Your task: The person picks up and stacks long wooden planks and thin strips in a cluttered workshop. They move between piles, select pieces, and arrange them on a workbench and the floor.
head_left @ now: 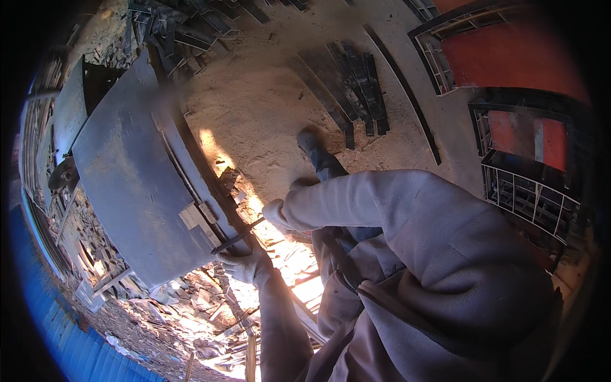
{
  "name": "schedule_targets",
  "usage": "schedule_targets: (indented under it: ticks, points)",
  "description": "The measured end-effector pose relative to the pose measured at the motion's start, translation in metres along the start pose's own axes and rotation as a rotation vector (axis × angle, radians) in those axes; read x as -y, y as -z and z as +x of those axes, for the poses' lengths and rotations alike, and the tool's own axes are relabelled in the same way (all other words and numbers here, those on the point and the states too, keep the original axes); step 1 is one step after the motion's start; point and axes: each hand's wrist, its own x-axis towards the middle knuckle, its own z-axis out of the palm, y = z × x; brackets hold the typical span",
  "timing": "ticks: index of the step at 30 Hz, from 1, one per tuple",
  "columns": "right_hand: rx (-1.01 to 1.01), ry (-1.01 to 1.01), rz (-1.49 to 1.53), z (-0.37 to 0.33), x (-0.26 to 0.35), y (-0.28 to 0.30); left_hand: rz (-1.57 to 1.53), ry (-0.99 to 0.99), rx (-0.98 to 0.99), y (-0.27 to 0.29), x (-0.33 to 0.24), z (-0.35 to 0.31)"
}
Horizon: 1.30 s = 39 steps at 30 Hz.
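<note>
A thin dark strip (237, 238) spans the gap between my two gloved hands, at the near right corner of a large grey metal machine table (137, 172). My left hand (247, 265) is closed round the strip's lower left part, against the table's corner. At the strip's upper right end is my right hand (277, 215), its fingers curled in around it. Whether the strip is metal or wood cannot be made out. Small pale wood blocks (196, 219) lie on the table's edge, just beyond my left hand.
Broken wood scraps (203, 296) cover the ground below the table. Long dark boards (350, 86) lie ahead on the dusty floor, with one long strip (407, 95) to their right. Red panels in black frames (515, 54) stand at the right. Blue corrugated sheeting (70, 331) runs along the lower left.
</note>
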Motion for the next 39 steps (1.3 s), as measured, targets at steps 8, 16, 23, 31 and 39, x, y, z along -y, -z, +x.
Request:
schedule_targets:
  ticks: [8, 16, 23, 31, 39]
  points:
    - [-0.801, 1.029, -1.069, -0.037, -0.061, 0.005, 0.055, -0.014, 0.072, 0.008, -0.001, 0.004]
    - [-0.642, 0.989, -0.324, -0.013, -0.036, -0.013, 0.076, -0.082, -0.048, -0.012, 0.017, -0.001]
    - [-0.326, 0.566, -0.110, -0.035, -0.010, -0.002, 0.106, 0.022, 0.090, 0.002, 0.007, 0.001]
    - [-0.896, 1.121, -0.591, -0.097, -0.037, 0.009, 0.038, 0.214, 0.259, 0.017, -0.017, 0.007]
    - [0.814, 1.455, 0.362, -0.339, -0.090, 0.104, -0.056, 0.313, 0.184, 0.016, -0.019, -0.030]
